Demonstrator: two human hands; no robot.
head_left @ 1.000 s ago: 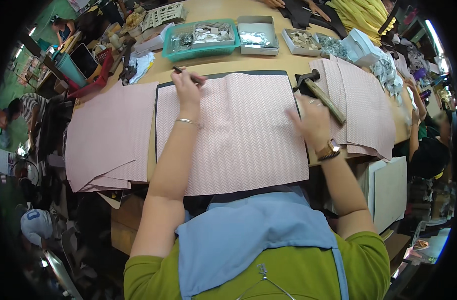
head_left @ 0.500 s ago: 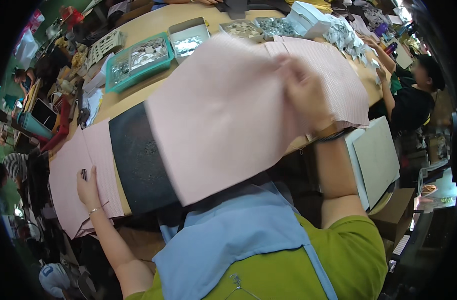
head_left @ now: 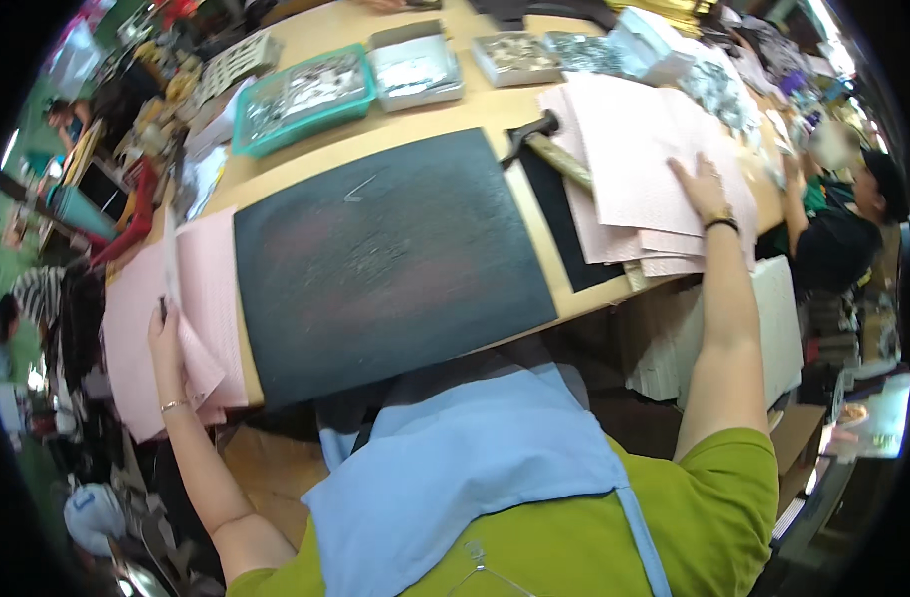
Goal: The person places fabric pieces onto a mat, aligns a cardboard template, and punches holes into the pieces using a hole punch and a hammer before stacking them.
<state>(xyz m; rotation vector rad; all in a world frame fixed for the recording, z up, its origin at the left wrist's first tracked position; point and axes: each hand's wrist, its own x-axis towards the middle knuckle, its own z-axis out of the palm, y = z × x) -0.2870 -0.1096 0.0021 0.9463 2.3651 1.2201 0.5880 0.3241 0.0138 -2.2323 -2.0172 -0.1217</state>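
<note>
My left hand [head_left: 166, 348] is closed at the edge of a pink textured sheet [head_left: 198, 343], bending it up from the left-hand pile. A small dark object [head_left: 162, 306] shows at its fingertips; its kind is unclear. My right hand [head_left: 706, 191] lies with fingers spread on the top sheet of a pink stack [head_left: 629, 149] at the right. Between them a large dark mat [head_left: 385, 259] lies on the table, scuffed, with a thin V-shaped mark or piece near its far edge. A hammer [head_left: 546, 144] lies beside the mat, its handle partly under the right stack.
Behind the mat stand a teal basket [head_left: 305, 99] of small metal pieces, an open box [head_left: 415, 70] and a box of tan pieces [head_left: 517, 58]. A black strip [head_left: 564, 224] lies right of the mat. A co-worker [head_left: 843, 204] sits at the far right.
The pink sheet in my right hand has gone from over the mat to the right stack, and that hand has opened on it. My left hand has lifted a sheet's edge. The mat is uncovered.
</note>
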